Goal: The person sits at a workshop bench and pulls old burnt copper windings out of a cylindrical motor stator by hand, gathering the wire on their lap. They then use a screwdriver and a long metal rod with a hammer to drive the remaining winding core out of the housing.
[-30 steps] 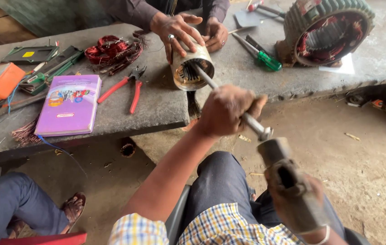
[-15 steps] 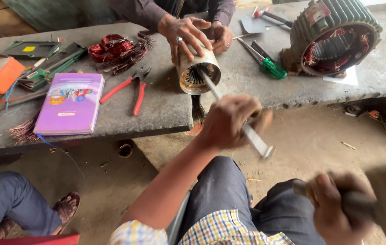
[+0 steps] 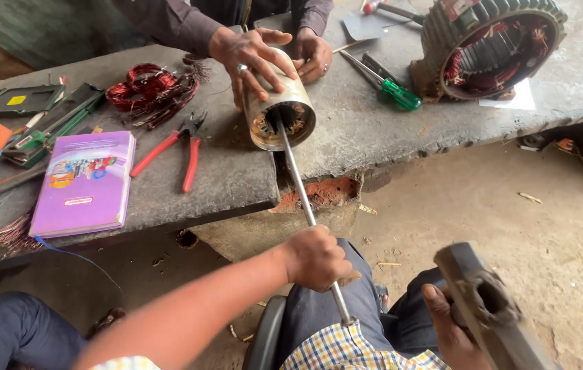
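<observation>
Rod [image 3: 305, 205], a long steel one, is running from the left hand [image 3: 315, 259] up into the open end of a metal cylinder [image 3: 281, 109] lying on its side at the tabletop [image 3: 373, 130] edge. Left hand is clenching the rod near its lower end, fist closed tight around it; the rod's tail is sticking out below the fist, over the lap. Right hand [image 3: 452, 329] is gripping the handle of a heavy hammer [image 3: 486, 301], its head blurred, just right of the rod's lower end.

Another person's hands [image 3: 257, 58] are pressing on top of the cylinder, fingers spread, sleeves reaching in from the far side.

Left of the cylinder: red-handled pliers [image 3: 178, 147] lying near it, then a purple booklet [image 3: 86, 181] close to the near edge, coils of red copper wire [image 3: 151, 92] behind them. Right of the cylinder: a green-handled screwdriver [image 3: 390, 85], then a large ribbed motor housing [image 3: 490, 44] with its open face showing windings.

Tabletop edge is broken away directly beneath the cylinder, with reddish brick showing. Rod is crossing open space between that edge and the knees; bare dirt floor [image 3: 510, 199] is lying open to the right.
</observation>
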A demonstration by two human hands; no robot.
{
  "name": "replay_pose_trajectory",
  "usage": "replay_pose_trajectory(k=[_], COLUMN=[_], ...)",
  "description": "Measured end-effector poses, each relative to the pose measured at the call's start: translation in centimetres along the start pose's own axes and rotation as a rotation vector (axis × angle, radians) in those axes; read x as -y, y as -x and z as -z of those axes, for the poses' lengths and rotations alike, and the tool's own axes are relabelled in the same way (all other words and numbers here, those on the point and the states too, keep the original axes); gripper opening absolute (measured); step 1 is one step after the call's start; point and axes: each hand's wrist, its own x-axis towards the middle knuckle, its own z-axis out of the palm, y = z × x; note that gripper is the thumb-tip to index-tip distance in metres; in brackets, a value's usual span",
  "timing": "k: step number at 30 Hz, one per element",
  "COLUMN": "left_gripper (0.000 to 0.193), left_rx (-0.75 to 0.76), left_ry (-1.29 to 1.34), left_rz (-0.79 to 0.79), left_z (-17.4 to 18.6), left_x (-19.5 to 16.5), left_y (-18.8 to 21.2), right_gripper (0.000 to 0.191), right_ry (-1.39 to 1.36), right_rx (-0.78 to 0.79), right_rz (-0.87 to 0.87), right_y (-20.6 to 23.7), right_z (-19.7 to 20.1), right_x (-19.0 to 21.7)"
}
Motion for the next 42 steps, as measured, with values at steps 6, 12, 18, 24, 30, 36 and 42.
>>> replay_pose_trajectory(k=[6,12,18,24,30,36,42], left_gripper=[0.054,0.057,0.037,0.032,0.023,0.023,0.022], left_rx=[-0.462,-0.883,-1.222,-1.241,-1.275,-1.200,-1.197], left_ry=[-0.181,-0.006,-0.087,-0.071,-0.024,-0.068,-0.113], left_rz=[-0.026,0.102,0.160,0.177,0.181,0.214,0.223], left_z=[-3.3,-1.2,1.0,2.4,2.8,2.4,2.7], left_x=[0.0,1.6,1.6,1.9,3.2,2.9,3.8], left_y=[0.3,-3.4,-6.8,-7.9,-8.4,-8.6,-8.4], right_gripper=[0.030,0.042,0.018,0.026,0.020,0.008,0.005], right_ry=[-0.346,0.301,-0.273,-0.602,-0.640,-1.056,-1.019], right_rx=[0.203,0.017,-0.087,-0.178,0.258,0.131,-0.058], right_rz=[-0.219,0.284,0.408,0.690,0.275,0.238,-0.018], right_y=[1.0,2.8,1.9,-2.1,-0.2,-0.5,-0.6], right_z=[-1.2,-0.3,3.8,3.7,2.1,1.4,1.8], right_x=[-1.8,-4.0,-0.8,5.0,2.1,-0.6,-0.3])
